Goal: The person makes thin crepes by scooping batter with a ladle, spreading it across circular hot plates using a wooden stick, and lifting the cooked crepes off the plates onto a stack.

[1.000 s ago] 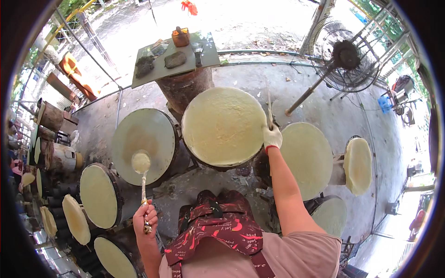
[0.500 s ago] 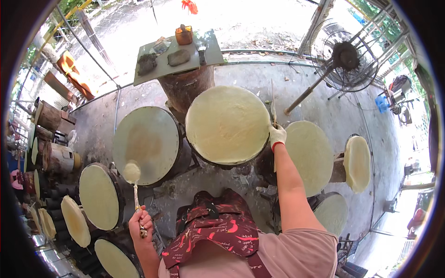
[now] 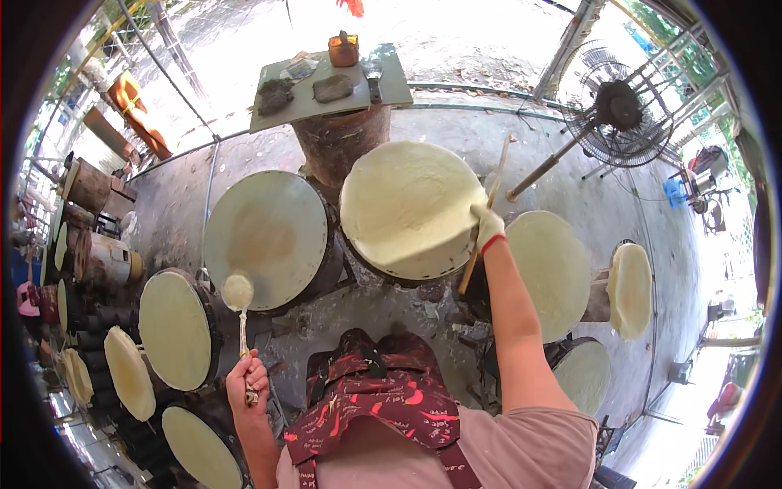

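Observation:
My left hand is closed round the handle of a ladle; its bowl, coated in pale batter, hangs over the near left edge of a bare round griddle. My right hand, in a white glove with a red cuff, is closed on a thin wooden stick. It is at the right rim of the middle griddle, where a wide pale batter sheet lies. The sheet's near right edge looks peeled back, baring some metal below. Whether my fingers also pinch the sheet is unclear.
Several round griddles with pale sheets stand around me, among them one at right and one at left. A board beyond holds stones, an orange container and a scraper. A standing fan is far right.
My right hand has swung the stick, which now slants across the middle griddle's right rim. That sheet's near edge has come away from the griddle. The ladle remains over the bare griddle.

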`<state>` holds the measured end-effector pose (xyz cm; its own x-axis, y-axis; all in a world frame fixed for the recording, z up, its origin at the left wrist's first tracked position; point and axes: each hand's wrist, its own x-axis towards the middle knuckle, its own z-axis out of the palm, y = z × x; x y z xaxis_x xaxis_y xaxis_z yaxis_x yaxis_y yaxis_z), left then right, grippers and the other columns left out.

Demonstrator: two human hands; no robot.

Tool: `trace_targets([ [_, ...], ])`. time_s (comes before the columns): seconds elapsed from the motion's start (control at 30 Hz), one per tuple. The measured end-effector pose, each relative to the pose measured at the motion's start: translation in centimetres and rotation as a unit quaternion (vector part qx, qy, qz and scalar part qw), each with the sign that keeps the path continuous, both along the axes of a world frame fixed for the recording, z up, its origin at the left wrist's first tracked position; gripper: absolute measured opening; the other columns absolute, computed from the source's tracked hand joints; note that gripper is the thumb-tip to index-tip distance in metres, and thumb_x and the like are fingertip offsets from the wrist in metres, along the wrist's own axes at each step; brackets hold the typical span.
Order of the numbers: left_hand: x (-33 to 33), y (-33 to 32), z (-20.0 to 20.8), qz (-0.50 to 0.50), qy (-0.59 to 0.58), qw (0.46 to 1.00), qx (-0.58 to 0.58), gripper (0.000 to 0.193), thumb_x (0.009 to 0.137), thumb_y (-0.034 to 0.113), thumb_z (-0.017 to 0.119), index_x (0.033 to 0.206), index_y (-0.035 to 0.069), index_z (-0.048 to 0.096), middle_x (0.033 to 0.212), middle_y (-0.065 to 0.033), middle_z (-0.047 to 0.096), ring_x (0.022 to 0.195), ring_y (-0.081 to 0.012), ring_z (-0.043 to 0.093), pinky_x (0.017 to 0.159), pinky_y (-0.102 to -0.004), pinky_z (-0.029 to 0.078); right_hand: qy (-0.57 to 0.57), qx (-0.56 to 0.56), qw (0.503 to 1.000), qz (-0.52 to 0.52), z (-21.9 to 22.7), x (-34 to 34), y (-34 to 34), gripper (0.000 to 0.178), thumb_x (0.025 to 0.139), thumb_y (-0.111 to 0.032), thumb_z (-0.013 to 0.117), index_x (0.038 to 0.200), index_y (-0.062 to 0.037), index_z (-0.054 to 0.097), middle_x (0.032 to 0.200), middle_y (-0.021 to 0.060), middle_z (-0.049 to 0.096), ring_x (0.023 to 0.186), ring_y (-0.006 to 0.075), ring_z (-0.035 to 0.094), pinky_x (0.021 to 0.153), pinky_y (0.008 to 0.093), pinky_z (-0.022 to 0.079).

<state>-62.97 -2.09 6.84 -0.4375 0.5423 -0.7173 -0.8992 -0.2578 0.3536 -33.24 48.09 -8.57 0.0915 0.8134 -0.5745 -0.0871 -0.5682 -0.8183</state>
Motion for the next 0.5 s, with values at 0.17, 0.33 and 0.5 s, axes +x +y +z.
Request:
trace_targets([
  [0.17, -0.4, -1.0, -0.3, -0.01, -0.005, 1.0, 0.001, 0.017, 0.094, 0.007, 0.044, 0.105, -0.005, 0.05, 0.067, -0.002, 0.041, 0.046, -0.0061, 0.037, 0.037, -0.0202, 0.035, 0.063, 0.022, 0.998, 0.008, 7.7, -5.7, 4.2, 0.021, 0.08, -0.023, 0.069, 0.071, -0.0112, 0.054, 0.052, -0.0003, 0.045, 0.034, 0.0111, 0.036, 0.032, 0.0269, 0.027],
  [0.33, -0.9, -3.3, -0.4, 0.005, -0.02, 1.0, 0.016, 0.018, 0.094, 0.006, 0.044, 0.105, -0.006, 0.05, 0.067, -0.0023, 0.042, 0.047, -0.007, 0.038, 0.037, -0.0212, 0.035, -0.037, 0.196, 0.966, 0.165, 16.0, -13.7, -2.5, 0.02, 0.076, -0.021, 0.069, 0.083, -0.0033, 0.063, 0.061, 0.0008, 0.054, 0.046, 0.0086, 0.045, 0.042, 0.0245, 0.034],
  [0.5, -2.0, -6.7, -1.0, 0.044, -0.012, 0.999, 0.026, 0.018, 0.092, 0.007, 0.046, 0.106, -0.006, 0.048, 0.068, -0.0022, 0.042, 0.047, -0.0071, 0.038, 0.037, -0.0212, 0.035, -0.15, 0.342, 0.861, 0.344, 19.9, -20.4, -10.4, 0.028, 0.073, -0.022, 0.068, 0.086, 0.003, 0.067, 0.067, 0.0026, 0.06, 0.062, 0.0078, 0.052, 0.057, 0.0249, 0.042],
])
